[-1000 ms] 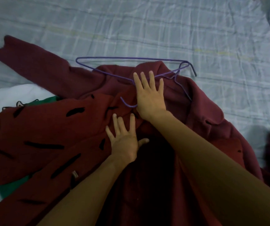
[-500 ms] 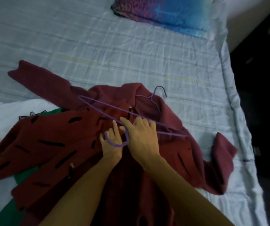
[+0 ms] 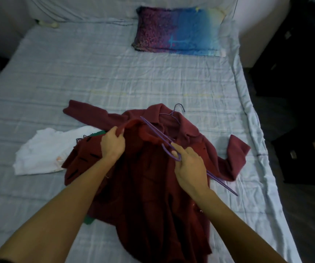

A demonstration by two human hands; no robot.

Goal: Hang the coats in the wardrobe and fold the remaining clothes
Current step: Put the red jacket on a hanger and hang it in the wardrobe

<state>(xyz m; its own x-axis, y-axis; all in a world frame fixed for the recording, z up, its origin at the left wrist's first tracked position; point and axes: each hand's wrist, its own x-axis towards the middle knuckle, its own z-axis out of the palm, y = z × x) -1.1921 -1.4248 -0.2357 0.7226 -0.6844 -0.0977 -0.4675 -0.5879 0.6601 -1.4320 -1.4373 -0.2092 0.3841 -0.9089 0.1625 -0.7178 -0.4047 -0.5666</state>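
A dark red coat (image 3: 149, 179) lies spread on the bed, sleeves out to the left and right. My left hand (image 3: 112, 145) grips the coat's left front edge near the collar and lifts it. My right hand (image 3: 189, 168) holds a purple wire hanger (image 3: 157, 134) by one bent end. The hanger's far arm runs toward the raised collar. Its hook (image 3: 178, 107) shows beyond the collar. A white garment (image 3: 44, 150) and a green one (image 3: 88, 221) lie partly under the coat at the left.
The pale checked bedsheet (image 3: 114, 76) covers the whole bed. A purple and blue pillow (image 3: 177, 31) sits at the head of the bed. Dark furniture (image 3: 295, 73) stands along the right side. The bed's right edge runs down beside it.
My hands were flat on the coat. Now the left one has taken the coat's edge and lifted it, and the right one has taken the hanger and turned it. The view has pulled back.
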